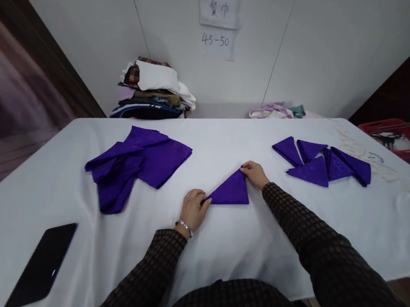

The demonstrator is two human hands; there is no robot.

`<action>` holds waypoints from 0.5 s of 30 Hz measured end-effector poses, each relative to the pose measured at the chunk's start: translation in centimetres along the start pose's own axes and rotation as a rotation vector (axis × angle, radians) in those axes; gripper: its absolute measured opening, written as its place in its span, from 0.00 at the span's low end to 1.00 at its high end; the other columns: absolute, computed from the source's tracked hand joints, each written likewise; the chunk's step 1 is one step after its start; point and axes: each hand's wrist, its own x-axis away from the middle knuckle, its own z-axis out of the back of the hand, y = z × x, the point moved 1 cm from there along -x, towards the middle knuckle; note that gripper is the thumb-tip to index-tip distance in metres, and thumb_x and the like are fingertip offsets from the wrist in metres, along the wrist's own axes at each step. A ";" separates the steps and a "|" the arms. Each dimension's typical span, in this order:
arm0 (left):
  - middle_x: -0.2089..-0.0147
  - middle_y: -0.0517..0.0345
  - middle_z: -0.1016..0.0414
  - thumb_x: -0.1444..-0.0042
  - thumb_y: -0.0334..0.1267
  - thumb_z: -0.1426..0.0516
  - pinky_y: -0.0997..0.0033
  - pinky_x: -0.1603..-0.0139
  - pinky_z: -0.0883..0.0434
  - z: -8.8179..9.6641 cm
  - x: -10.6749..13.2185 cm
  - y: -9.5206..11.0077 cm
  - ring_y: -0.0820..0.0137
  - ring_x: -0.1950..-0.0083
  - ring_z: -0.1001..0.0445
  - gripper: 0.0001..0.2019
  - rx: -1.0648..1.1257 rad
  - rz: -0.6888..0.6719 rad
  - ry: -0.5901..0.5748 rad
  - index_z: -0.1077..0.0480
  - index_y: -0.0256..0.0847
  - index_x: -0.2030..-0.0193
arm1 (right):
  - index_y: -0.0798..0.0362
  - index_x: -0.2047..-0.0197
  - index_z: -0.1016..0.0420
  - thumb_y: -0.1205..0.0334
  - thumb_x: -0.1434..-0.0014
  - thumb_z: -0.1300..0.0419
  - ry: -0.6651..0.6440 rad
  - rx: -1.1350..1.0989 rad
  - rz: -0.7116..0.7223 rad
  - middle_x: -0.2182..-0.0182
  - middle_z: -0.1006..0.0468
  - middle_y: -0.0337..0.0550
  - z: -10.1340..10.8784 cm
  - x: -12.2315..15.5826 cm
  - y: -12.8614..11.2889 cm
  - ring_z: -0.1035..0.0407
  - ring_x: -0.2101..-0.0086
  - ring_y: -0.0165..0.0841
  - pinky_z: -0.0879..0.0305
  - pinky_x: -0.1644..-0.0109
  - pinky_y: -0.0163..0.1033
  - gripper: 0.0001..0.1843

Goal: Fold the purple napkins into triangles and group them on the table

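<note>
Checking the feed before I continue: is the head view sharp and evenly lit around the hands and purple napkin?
Head view: soft, even light, no glare on the white tablecloth; the folded purple napkin between left hand and right hand is sharp; the frame's far left is smeared with blur; the wide-angle lens bends the frame's outer parts.

Left hand, right hand pinch corners of purple triangle napkin on white table.
</note>
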 end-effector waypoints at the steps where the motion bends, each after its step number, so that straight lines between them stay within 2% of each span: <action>1: 0.61 0.53 0.28 0.44 0.38 0.45 0.58 0.51 0.33 0.0 0.0 0.0 0.64 0.56 0.31 0.07 0.000 0.001 -0.003 0.30 0.42 0.72 | 0.53 0.72 0.30 0.64 0.52 0.40 0.001 0.011 -0.003 0.78 0.28 0.34 0.0 -0.1 0.0 0.35 0.75 0.28 0.38 0.69 0.33 0.03; 11: 0.56 0.51 0.28 0.45 0.38 0.44 0.56 0.47 0.34 0.0 0.0 0.0 0.62 0.51 0.32 0.06 0.018 0.038 0.033 0.29 0.41 0.70 | 0.54 0.71 0.26 0.66 0.52 0.40 0.045 0.189 -0.022 0.77 0.26 0.37 -0.1 -0.6 0.1 0.33 0.74 0.28 0.37 0.67 0.33 0.02; 15: 0.56 0.51 0.28 0.44 0.38 0.45 0.55 0.47 0.34 0.0 -0.1 0.0 0.62 0.51 0.32 0.08 0.004 0.050 0.025 0.30 0.41 0.73 | 0.53 0.71 0.25 0.66 0.51 0.40 0.045 0.277 -0.016 0.75 0.25 0.38 -0.1 -0.8 0.0 0.32 0.71 0.30 0.37 0.65 0.34 0.03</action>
